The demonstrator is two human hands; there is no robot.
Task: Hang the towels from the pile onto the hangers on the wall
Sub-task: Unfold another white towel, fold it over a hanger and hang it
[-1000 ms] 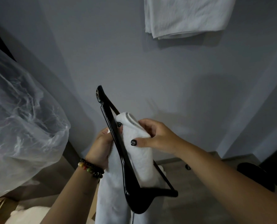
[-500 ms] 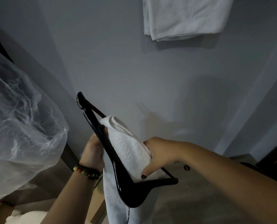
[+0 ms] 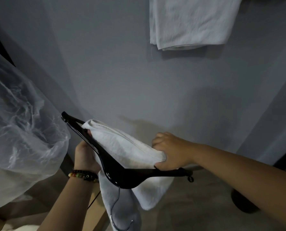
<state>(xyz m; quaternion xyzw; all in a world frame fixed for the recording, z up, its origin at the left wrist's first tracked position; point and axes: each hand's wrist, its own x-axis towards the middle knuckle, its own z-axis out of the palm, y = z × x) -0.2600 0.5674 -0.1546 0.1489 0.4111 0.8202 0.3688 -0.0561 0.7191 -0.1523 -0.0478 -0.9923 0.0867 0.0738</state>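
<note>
White terry cloth fills the middle of the head view: the towel (image 3: 122,147) is draped over the bar of a glossy black hanger (image 3: 122,178), one fold bunched above the bar and the rest hanging below it toward the floor. I see my left hand (image 3: 85,155) behind the hanger's left arm, fingers curled round that arm and the cloth together, a bead bracelet (image 3: 83,175) at the wrist. My right hand (image 3: 170,151) is closed on the towel's right end, knuckles up, just above the hanger's right arm.

The relation I care about is the hanger's long axis. It runs from upper left, near the clear plastic bag (image 3: 22,130), down to lower right, so it is tilted and lies flatwise to me rather than upright. I cannot make out the hook clearly; a thin wire shape shows below the hanger's centre.

The target lies up and to the right: another white towel (image 3: 194,22) hangs high on the grey wall (image 3: 105,64), well apart from my hands. My judgement is that the right hand is nearer that spot, and the hanger must be righted before lifting.
</note>
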